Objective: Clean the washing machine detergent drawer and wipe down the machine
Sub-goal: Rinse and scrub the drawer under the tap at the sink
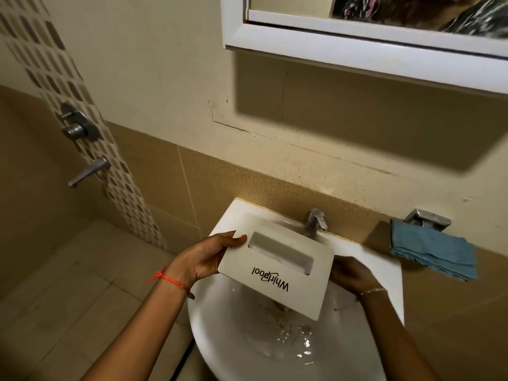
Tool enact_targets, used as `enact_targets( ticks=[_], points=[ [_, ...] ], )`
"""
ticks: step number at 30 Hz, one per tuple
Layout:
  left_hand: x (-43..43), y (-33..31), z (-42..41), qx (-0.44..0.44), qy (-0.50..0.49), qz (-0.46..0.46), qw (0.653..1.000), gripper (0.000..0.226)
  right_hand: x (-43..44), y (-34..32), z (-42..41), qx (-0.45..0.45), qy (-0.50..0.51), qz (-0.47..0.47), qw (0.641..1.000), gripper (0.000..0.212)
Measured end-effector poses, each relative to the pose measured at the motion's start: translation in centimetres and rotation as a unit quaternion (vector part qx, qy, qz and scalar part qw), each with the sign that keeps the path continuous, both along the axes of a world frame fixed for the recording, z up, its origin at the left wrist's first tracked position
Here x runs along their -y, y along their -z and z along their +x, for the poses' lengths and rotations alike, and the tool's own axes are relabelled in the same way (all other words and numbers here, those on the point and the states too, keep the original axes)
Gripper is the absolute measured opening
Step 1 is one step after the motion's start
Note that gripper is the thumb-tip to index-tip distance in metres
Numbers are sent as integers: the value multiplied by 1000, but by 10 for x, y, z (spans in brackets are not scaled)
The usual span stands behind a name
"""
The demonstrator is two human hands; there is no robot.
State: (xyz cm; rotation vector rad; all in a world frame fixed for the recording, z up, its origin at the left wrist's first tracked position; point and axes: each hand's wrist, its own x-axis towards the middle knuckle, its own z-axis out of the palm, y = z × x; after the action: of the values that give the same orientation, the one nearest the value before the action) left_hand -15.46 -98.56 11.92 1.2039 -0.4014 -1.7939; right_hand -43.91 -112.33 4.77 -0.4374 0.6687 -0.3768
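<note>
I hold a white detergent drawer [277, 268] over a white wash basin [247, 334]. Its front panel faces me, with the brand name upside down and a recessed handle above it. My left hand [209, 259] grips the panel's left edge, thumb on the front. My right hand [349, 273] holds the right side from behind, mostly in shadow. The drawer's compartments are hidden behind the panel. A folded blue cloth [433, 250] hangs on a metal holder at the right of the basin.
A chrome tap [316, 221] stands at the back of the basin, and water lies in the bowl. A white mirror cabinet [357, 48] hangs overhead. Shower fittings [79, 125] and a lever tap [88, 171] are on the left wall, above a tiled floor.
</note>
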Motion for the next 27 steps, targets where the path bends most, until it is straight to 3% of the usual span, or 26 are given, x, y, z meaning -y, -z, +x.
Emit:
enact_targets(
  ticks=[1, 2, 3, 5, 7, 10, 13, 18, 20, 24, 25, 27],
  points=[
    [1, 0, -1, 5, -3, 4, 1000, 60, 13, -1, -12, 48, 15, -43, 998, 23],
    [2, -1, -1, 9, -8, 9, 1000, 67, 25, -10, -27, 59, 9, -60, 996, 34],
    [3, 0, -1, 13, -11, 13, 1000, 74, 21, -36, -30, 13, 5, -117, 993, 36],
    [4, -2, -3, 24, -8, 12, 1000, 78, 10, -82, -14, 1, -42, -97, 994, 14],
    [6, -3, -7, 34, -1, 8, 999, 78, -2, -116, 7, -91, -38, -171, 980, 8],
    [8, -7, -12, 35, 8, 5, 999, 65, -22, -142, 48, -157, -134, -222, 953, 31],
    [9, -8, -14, 20, 17, -2, 1000, 48, -43, -148, 79, -197, -208, -263, 921, 31],
    [8, -10, -15, 23, 15, -6, 1000, 34, -56, -153, 83, -279, -221, -358, 863, 23],
    [7, -9, -13, 26, 3, 0, 1000, 32, -51, -153, 66, -333, -172, -384, 844, 20],
    [5, -5, -7, 21, -4, -4, 1000, 34, -28, -124, 23, -421, 81, -357, 830, 29],
    [5, -4, -6, 18, -5, -8, 1000, 33, -24, -111, 14, -421, 115, -313, 843, 29],
    [4, -4, -3, 10, -12, -4, 1000, 28, -23, -78, 5, -367, 123, -170, 906, 24]
  ],
)
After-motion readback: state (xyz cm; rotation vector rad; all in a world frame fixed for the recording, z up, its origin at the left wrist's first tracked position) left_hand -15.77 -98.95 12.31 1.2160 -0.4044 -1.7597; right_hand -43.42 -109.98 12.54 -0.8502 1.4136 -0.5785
